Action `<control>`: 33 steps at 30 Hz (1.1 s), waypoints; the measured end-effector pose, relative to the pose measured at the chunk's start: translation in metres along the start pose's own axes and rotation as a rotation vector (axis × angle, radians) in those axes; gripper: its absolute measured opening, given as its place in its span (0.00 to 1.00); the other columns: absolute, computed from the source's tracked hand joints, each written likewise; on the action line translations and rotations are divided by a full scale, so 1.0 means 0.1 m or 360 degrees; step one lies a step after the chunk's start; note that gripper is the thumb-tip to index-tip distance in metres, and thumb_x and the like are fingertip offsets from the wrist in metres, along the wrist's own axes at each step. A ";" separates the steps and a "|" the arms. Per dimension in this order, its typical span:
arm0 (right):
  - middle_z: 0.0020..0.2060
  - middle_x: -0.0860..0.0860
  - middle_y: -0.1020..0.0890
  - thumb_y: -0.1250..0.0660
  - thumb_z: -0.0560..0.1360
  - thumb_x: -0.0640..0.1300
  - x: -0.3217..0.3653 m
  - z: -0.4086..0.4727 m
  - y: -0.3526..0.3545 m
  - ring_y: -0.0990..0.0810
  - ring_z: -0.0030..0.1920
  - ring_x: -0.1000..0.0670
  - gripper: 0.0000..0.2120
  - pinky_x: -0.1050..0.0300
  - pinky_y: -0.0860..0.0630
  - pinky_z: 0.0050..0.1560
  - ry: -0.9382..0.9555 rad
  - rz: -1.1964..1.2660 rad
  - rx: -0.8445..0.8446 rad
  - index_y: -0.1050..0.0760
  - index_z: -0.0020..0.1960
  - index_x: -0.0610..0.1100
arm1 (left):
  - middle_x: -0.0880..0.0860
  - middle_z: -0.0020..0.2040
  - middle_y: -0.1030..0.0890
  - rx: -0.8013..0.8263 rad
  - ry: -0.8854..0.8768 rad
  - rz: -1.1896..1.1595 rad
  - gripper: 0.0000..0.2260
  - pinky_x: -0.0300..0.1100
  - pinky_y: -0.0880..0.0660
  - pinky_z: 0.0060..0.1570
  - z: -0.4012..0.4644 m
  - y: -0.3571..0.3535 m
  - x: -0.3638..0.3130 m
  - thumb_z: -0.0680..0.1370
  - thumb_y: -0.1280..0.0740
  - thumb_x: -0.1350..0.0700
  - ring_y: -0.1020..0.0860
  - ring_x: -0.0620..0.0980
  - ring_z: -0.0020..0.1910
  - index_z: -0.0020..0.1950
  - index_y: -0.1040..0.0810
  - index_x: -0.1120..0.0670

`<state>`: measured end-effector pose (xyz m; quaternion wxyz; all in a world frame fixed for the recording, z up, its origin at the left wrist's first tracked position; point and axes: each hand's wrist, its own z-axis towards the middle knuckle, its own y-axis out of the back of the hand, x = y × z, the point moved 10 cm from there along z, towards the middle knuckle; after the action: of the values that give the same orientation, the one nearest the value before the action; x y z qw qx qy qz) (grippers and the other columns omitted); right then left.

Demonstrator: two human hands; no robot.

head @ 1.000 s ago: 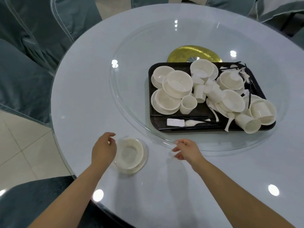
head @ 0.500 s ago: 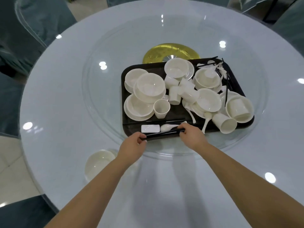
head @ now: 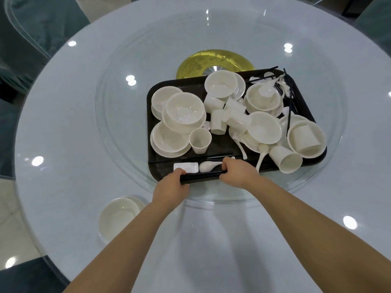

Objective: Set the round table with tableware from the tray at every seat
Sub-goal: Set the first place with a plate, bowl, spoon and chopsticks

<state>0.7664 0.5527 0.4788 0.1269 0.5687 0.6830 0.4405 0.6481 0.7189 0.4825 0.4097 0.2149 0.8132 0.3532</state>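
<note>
A black tray (head: 154, 96) full of white bowls, plates, cups and spoons sits on the glass turntable (head: 118, 115) of the round table (head: 63, 123). At the tray's near edge, black chopsticks (head: 203, 176) lie crosswise. My left hand (head: 172, 187) grips their left end and my right hand (head: 237, 172) grips their right end. Just beyond them lie a white rectangular rest (head: 185, 167) and a white spoon (head: 209, 166). A white bowl on a small plate (head: 119, 216) stands at the near left seat.
A gold disc (head: 196, 64) lies under the glass behind the tray. More black chopsticks (head: 289, 108) lie among the dishes at the tray's right. Grey-green covered chairs (head: 40, 28) ring the table at left and top.
My left hand left the bowl and plate at the seat. Both hands reached to the tray's near edge and took hold of the black chopsticks. The view shifted toward the tray.
</note>
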 end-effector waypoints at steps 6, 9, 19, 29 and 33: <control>0.41 0.51 0.25 0.38 0.73 0.42 0.01 -0.04 -0.02 0.25 0.43 0.47 0.06 0.55 0.30 0.39 0.0012 -0.0108 -0.0035 0.31 0.50 0.46 | 0.49 0.42 0.25 0.0043 0.0001 0.0144 0.14 0.44 0.27 0.43 0.03 0.02 -0.06 0.77 0.33 0.52 0.23 0.53 0.45 0.61 0.28 0.52; 0.41 0.51 0.25 0.38 0.73 0.41 0.02 -0.09 0.01 0.26 0.42 0.47 0.07 0.56 0.31 0.38 0.0009 -0.0115 -0.0119 0.30 0.52 0.46 | 0.48 0.44 0.25 0.0040 -0.0014 0.0198 0.12 0.43 0.29 0.42 0.02 0.05 -0.08 0.77 0.32 0.51 0.25 0.51 0.45 0.58 0.27 0.53; 0.42 0.52 0.22 0.38 0.75 0.42 0.06 -0.30 0.00 0.25 0.43 0.48 0.05 0.56 0.32 0.40 0.0030 0.0003 -0.0312 0.29 0.48 0.50 | 0.42 0.35 0.29 -0.0056 -0.0108 0.0128 0.05 0.40 0.33 0.36 -0.17 0.12 -0.01 0.78 0.33 0.51 0.27 0.47 0.40 0.51 0.24 0.51; 0.33 0.55 0.26 0.39 0.77 0.44 0.35 -0.59 -0.11 0.26 0.37 0.50 0.04 0.57 0.34 0.33 0.0194 0.0001 -0.0432 0.28 0.51 0.50 | 0.48 0.48 0.25 -0.0035 -0.0282 0.0336 0.09 0.42 0.29 0.51 -0.58 0.20 0.10 0.77 0.32 0.45 0.27 0.48 0.51 0.50 0.18 0.48; 0.41 0.58 0.22 0.37 0.78 0.46 0.44 -0.72 -0.16 0.25 0.38 0.56 0.11 0.61 0.31 0.36 0.0319 0.0330 -0.0470 0.29 0.60 0.52 | 0.49 0.43 0.16 0.0255 -0.0046 -0.0300 0.09 0.39 0.25 0.46 -0.75 0.09 0.33 0.78 0.31 0.50 0.19 0.48 0.44 0.47 0.18 0.55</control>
<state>0.6928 0.5590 0.5227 0.0942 0.5645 0.5579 0.6010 0.5683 0.7164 0.5030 0.4343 0.1747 0.8493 0.2439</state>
